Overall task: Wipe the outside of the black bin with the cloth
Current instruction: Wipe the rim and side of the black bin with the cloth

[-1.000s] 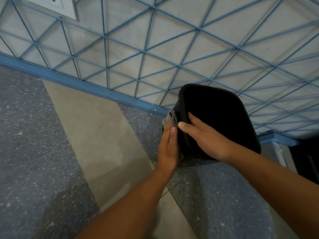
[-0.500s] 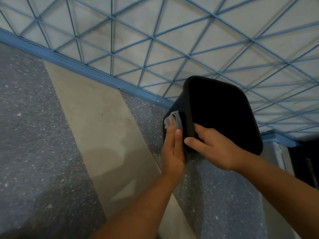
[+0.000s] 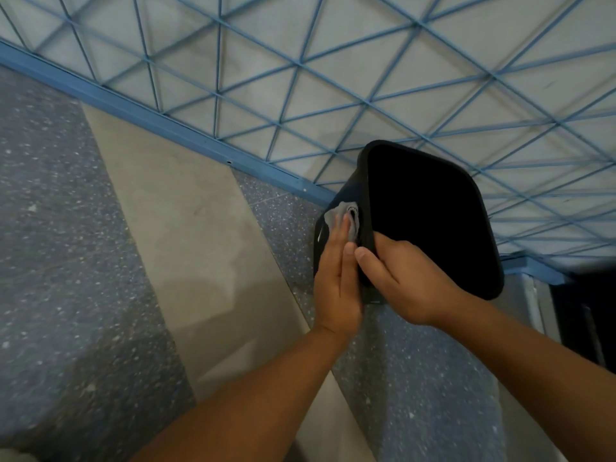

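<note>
Your right hand [image 3: 405, 281] grips the black bin [image 3: 430, 221] rim at centre right, steadying it; your left hand [image 3: 336, 281], fingers straight, presses the cloth [image 3: 340, 213] against its outer wall.

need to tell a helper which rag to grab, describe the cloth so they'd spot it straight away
Start at the wall with its blue criss-cross lines; at its foot stands a black bin, its rim held by the right hand. On the bin's outer left side, the left hand presses a small crumpled cloth with flat fingers. It is pale grey, the only soft, light thing against the black plastic.
</note>
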Tool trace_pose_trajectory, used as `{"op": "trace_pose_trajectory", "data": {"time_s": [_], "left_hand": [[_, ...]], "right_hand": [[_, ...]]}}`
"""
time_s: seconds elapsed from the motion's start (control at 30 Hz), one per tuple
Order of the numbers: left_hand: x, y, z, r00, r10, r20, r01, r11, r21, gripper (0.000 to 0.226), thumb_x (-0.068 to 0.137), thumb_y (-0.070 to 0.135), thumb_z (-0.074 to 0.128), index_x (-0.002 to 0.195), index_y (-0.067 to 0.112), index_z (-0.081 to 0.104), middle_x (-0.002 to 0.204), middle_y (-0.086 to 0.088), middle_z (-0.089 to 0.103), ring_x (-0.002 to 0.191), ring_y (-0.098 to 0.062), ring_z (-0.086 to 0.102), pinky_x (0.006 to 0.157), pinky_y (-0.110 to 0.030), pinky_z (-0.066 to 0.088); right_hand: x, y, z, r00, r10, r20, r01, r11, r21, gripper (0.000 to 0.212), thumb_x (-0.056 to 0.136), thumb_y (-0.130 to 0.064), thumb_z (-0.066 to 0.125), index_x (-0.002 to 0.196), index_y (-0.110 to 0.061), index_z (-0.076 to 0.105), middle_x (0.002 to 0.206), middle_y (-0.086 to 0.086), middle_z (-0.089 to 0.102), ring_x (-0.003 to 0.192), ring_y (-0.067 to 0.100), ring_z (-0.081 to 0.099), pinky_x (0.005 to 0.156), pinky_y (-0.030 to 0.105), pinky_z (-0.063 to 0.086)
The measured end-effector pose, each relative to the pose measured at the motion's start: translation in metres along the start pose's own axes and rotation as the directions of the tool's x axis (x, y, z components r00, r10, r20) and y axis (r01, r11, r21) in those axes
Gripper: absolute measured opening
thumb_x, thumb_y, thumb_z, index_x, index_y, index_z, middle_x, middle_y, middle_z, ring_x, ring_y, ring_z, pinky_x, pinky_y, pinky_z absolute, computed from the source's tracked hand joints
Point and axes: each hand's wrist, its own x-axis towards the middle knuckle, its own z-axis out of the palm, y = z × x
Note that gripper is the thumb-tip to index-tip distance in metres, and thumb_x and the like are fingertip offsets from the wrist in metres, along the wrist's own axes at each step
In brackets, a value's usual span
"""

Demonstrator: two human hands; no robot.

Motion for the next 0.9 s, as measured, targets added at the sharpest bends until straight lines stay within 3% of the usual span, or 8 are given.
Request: {"op": "trace_pose_trajectory", "data": {"time_s": [0.17, 0.27, 0.3, 0.43, 0.57, 0.7, 0.8, 0.9], "left_hand": [[0.008, 0.000, -0.007, 0.999, -0.046, 0.003, 0.044, 0.978, 0.203, 0.056, 0.105, 0.042, 0.033, 0.159, 0.032, 0.032, 0.172, 0.013, 0.031, 0.165, -0.007, 0.026, 0.141, -0.044, 0.018], [0.008, 0.003, 0.000, 0.996, 0.088, 0.031, -0.093, 0.962, 0.255, 0.044, 0.110, 0.035, 0.036, 0.154, 0.039, 0.031, 0.157, 0.035, 0.029, 0.150, 0.027, 0.022, 0.135, -0.014, 0.015], [0.007, 0.001, -0.001, 0.994, 0.099, 0.040, -0.106, 0.959, 0.264, 0.044, 0.110, 0.031, 0.036, 0.153, 0.040, 0.030, 0.157, 0.034, 0.029, 0.149, 0.031, 0.021, 0.132, -0.010, 0.015], [0.019, 0.005, -0.004, 0.998, -0.052, 0.041, 0.042, 0.976, 0.214, 0.050, 0.117, 0.028, 0.033, 0.165, 0.016, 0.037, 0.176, -0.004, 0.035, 0.167, -0.016, 0.028, 0.141, -0.043, 0.017], [0.010, 0.012, -0.001, 0.998, -0.013, 0.063, 0.006, 0.993, 0.117, 0.045, 0.112, 0.028, 0.036, 0.156, 0.035, 0.032, 0.169, 0.013, 0.033, 0.162, -0.002, 0.030, 0.137, -0.021, 0.021], [0.026, 0.015, -0.005, 0.988, -0.145, 0.046, 0.137, 0.979, 0.149, 0.049, 0.119, 0.023, 0.032, 0.167, 0.017, 0.032, 0.180, -0.004, 0.027, 0.171, -0.018, 0.021, 0.140, -0.033, 0.015], [0.022, 0.023, 0.001, 0.998, -0.035, 0.045, 0.028, 0.988, 0.151, 0.042, 0.114, 0.031, 0.037, 0.156, 0.035, 0.031, 0.178, -0.003, 0.029, 0.169, -0.016, 0.022, 0.139, -0.028, 0.017], [0.007, 0.012, -0.007, 0.996, -0.048, 0.072, 0.040, 0.993, 0.109, 0.041, 0.114, 0.023, 0.038, 0.154, 0.030, 0.034, 0.175, -0.011, 0.037, 0.166, -0.025, 0.034, 0.139, -0.041, 0.025]], "right_hand": [[0.000, 0.002, 0.003, 0.998, 0.024, -0.050, -0.026, 0.999, -0.035, 0.034, 0.091, -0.052, 0.030, 0.094, -0.025, 0.051, 0.075, -0.001, 0.063, 0.068, 0.015, 0.062, 0.065, 0.037, 0.051], [0.003, 0.001, 0.005, 0.998, -0.001, -0.070, -0.002, 0.999, -0.047, 0.034, 0.093, -0.049, 0.031, 0.096, -0.023, 0.051, 0.077, 0.001, 0.064, 0.070, 0.016, 0.062, 0.067, 0.035, 0.051], [0.002, 0.000, 0.005, 0.998, 0.008, -0.064, -0.012, 0.999, -0.052, 0.038, 0.093, -0.050, 0.030, 0.095, -0.020, 0.053, 0.077, 0.002, 0.064, 0.070, 0.016, 0.062, 0.068, 0.037, 0.051], [0.002, -0.001, 0.004, 0.997, 0.040, -0.065, -0.044, 0.997, -0.056, 0.041, 0.091, -0.050, 0.028, 0.096, -0.018, 0.054, 0.077, 0.003, 0.065, 0.070, 0.017, 0.062, 0.070, 0.042, 0.052], [0.005, -0.003, 0.004, 0.997, 0.036, -0.066, -0.040, 0.997, -0.061, 0.045, 0.091, -0.053, 0.027, 0.094, -0.017, 0.053, 0.077, 0.003, 0.063, 0.070, 0.019, 0.062, 0.071, 0.043, 0.051], [0.003, -0.004, 0.004, 0.997, 0.046, -0.069, -0.051, 0.996, -0.074, 0.032, 0.094, -0.045, 0.032, 0.091, -0.019, 0.051, 0.077, 0.004, 0.063, 0.070, 0.019, 0.061, 0.070, 0.043, 0.051], [0.005, -0.005, 0.004, 0.997, 0.037, -0.062, -0.042, 0.996, -0.078, 0.036, 0.097, -0.043, 0.032, 0.097, -0.015, 0.054, 0.082, 0.007, 0.065, 0.073, 0.021, 0.063, 0.073, 0.043, 0.051], [0.004, -0.004, 0.003, 0.997, 0.044, -0.068, -0.050, 0.995, -0.091, 0.040, 0.095, -0.047, 0.030, 0.094, -0.014, 0.053, 0.080, 0.007, 0.063, 0.073, 0.022, 0.061, 0.072, 0.044, 0.050]]}}
